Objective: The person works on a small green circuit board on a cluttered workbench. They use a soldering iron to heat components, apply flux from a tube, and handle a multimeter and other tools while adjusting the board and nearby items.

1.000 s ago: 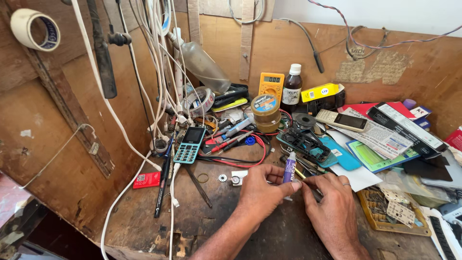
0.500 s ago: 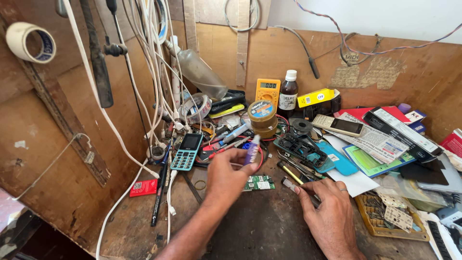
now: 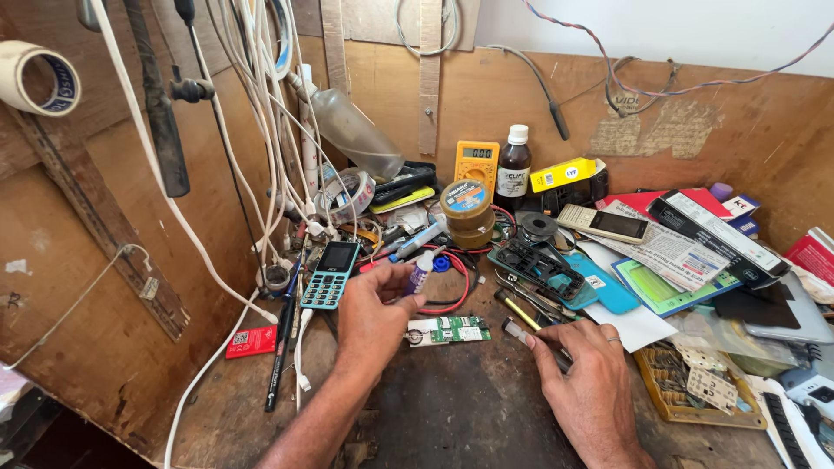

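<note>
- We count one green circuit board (image 3: 449,330), one small purple-capped tube (image 3: 420,271), one teal keypad phone (image 3: 331,274), one yellow multimeter (image 3: 477,161), one dark bottle (image 3: 513,168); two hands are in view.
- The board lies flat on the wooden bench (image 3: 434,417), between both hands, just beside the left thumb.
- Our left hand (image 3: 372,317) is raised, fingers closed around the tube; our right hand (image 3: 584,382) rests low, pinching tweezers (image 3: 526,334).
</note>
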